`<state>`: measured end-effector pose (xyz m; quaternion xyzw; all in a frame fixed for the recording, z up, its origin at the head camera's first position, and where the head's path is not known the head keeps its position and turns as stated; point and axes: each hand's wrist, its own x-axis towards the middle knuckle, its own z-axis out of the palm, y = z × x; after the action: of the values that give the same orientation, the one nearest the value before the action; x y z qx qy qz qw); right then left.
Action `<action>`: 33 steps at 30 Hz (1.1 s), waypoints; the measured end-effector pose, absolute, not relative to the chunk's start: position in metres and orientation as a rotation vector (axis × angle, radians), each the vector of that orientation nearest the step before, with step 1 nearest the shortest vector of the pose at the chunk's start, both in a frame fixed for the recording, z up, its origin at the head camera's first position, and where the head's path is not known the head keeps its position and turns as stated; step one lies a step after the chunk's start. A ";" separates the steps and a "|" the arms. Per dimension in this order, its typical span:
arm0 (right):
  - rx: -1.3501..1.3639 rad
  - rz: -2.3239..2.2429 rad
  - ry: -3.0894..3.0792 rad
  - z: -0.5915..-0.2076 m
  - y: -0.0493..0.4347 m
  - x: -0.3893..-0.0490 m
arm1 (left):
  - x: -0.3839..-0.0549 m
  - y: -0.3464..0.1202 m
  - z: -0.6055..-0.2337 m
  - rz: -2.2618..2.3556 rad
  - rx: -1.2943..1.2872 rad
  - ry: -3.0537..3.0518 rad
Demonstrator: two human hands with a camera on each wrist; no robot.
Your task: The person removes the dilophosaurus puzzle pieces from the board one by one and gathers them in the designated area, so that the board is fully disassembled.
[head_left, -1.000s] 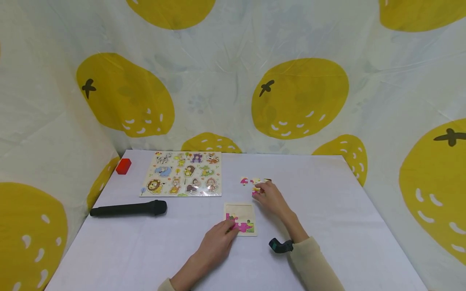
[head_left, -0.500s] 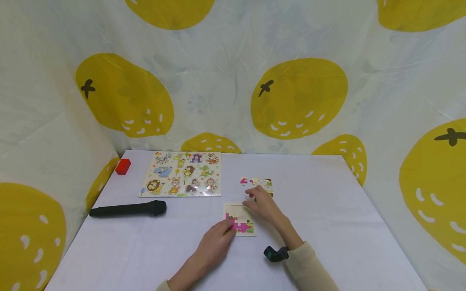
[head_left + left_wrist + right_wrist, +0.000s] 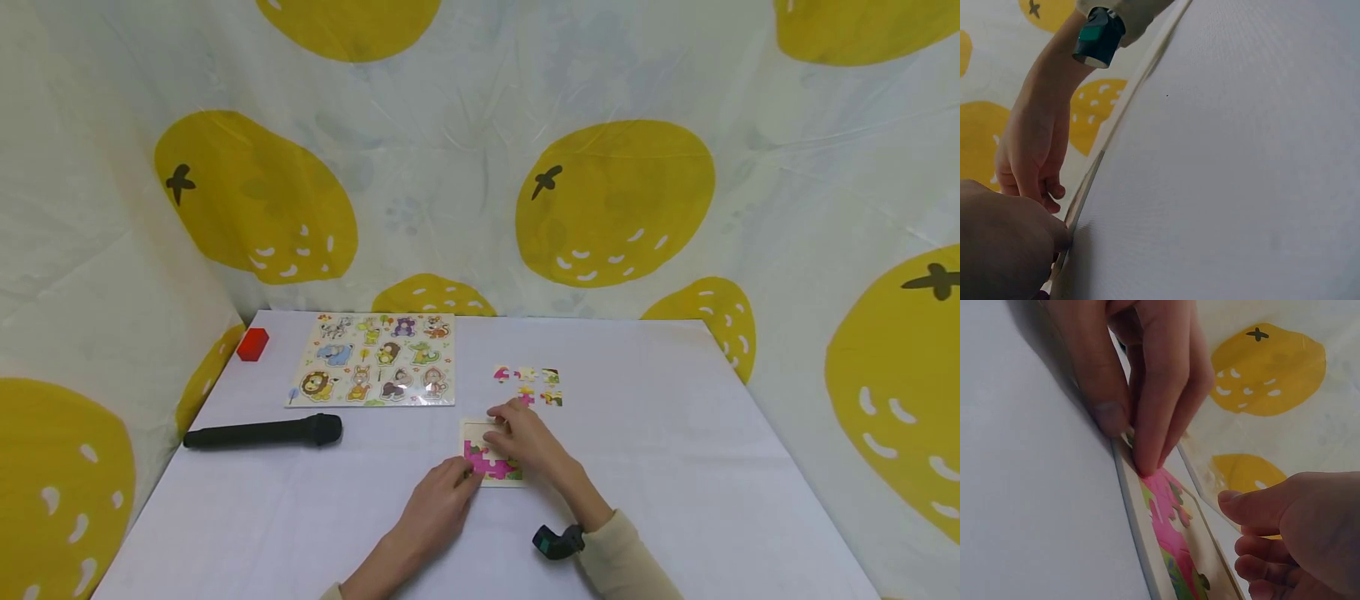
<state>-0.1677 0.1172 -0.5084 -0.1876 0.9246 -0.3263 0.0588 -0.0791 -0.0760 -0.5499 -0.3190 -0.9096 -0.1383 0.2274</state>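
A small square wooden puzzle tray (image 3: pixel 462 429) lies in front of me, partly filled with pink and green jigsaw pieces (image 3: pixel 504 471). My left hand (image 3: pixel 433 504) grips its near left corner; the right wrist view shows the thumb at the outer edge and fingertips pressing the pink pieces. Over the tray's right side hovers my right hand (image 3: pixel 531 442), fingers loosely curved. In the right wrist view, this hand (image 3: pixel 1310 531) shows a gap between thumb and fingers with nothing in it. Several loose jigsaw pieces (image 3: pixel 527 375) lie just beyond the tray.
A larger animal puzzle board (image 3: pixel 378 360) lies at the back left of the white table (image 3: pixel 712 467). In front of it is a black microphone (image 3: pixel 262 432), and a red block (image 3: pixel 253 343) sits at the far left corner. A fruit-patterned curtain (image 3: pixel 465 167) surrounds the table.
My right hand has moved from the loose pieces back toward me, over the tray, uncovering those pieces. My left hand has stayed at the tray's corner, shifting slightly.
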 end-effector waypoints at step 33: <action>-0.612 -0.860 2.758 -0.515 0.102 -0.154 | -0.082 -0.076 -0.553 -0.414 -0.888 -2.432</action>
<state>-0.1538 0.1025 -0.5154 -0.2063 0.9297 -0.2901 0.0942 -0.0821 -0.0763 -0.5527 -0.3273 -0.8964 -0.1524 0.2570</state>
